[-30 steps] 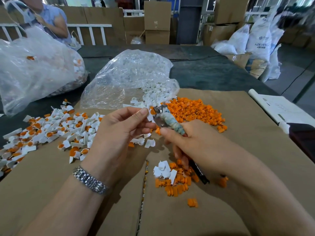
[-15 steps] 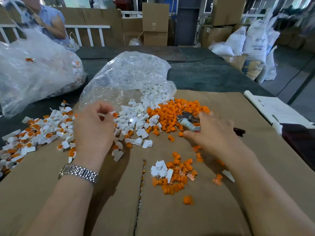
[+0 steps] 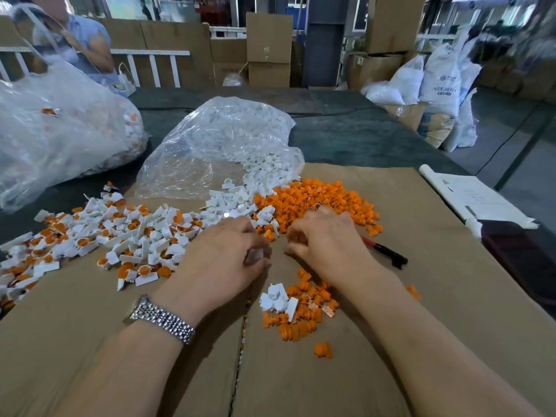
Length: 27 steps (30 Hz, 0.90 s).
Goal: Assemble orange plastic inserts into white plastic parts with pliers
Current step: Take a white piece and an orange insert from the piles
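Two hands meet at mid-worktop: our left hand (image 3: 222,260) pinches a white part (image 3: 255,254) in curled fingers, while our right hand (image 3: 323,239) is curled beside it, its grip unreadable. The orange inserts (image 3: 316,197) lie heaped just beyond. The pliers (image 3: 388,252) rest on the cardboard (image 3: 421,311) beside our right wrist.

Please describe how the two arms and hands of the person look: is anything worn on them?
Both forearms are bare, with no sleeves and no gloves. The left hand has a silver metal link wristwatch on its wrist. The right hand wears nothing visible.
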### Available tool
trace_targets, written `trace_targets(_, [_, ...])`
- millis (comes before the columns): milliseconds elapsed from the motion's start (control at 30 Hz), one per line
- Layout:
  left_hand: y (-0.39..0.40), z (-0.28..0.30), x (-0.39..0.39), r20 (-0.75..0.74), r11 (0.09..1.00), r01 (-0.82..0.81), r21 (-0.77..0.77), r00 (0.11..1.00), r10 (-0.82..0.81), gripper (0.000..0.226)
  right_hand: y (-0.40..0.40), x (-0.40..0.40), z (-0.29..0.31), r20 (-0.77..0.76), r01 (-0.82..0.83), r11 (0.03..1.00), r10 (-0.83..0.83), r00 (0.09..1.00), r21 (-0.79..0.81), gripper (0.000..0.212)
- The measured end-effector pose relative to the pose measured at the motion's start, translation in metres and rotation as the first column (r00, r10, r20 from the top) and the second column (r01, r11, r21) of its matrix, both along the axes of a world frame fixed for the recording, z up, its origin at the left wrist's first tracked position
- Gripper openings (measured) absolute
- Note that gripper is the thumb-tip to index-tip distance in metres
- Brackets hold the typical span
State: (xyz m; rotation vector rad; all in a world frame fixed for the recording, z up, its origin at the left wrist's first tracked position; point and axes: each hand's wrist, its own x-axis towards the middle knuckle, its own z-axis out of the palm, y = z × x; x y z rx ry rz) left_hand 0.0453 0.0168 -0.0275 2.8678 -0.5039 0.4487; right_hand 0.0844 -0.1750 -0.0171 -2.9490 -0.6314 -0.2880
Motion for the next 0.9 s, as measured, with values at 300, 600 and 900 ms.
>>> trace_targets(300, [-0.007,0.006,-0.002,0.011,0.916,-0.044,-0.399,0.999,0.053,0.012,-0.004,-0.002,0.009,-0.030,-0.034,0.941,0.047,0.998,0.337,0.021])
trace_targets(600, [-0.009,0.021,-0.010,-0.321,0.007,-0.330,-0.944,0.915,-0.245,0.015,-0.006,-0.001,0.039,-0.185,0.016,0.522,0.274,0.944,0.853,0.011])
trace_targets(900, [-0.004,0.019,-0.001,-0.233,-0.180,-0.316,-0.932,0.899,-0.370,0.027,-0.003,0.007,0.056,-0.275,-0.005,0.575,0.400,0.874,0.818,0.001])
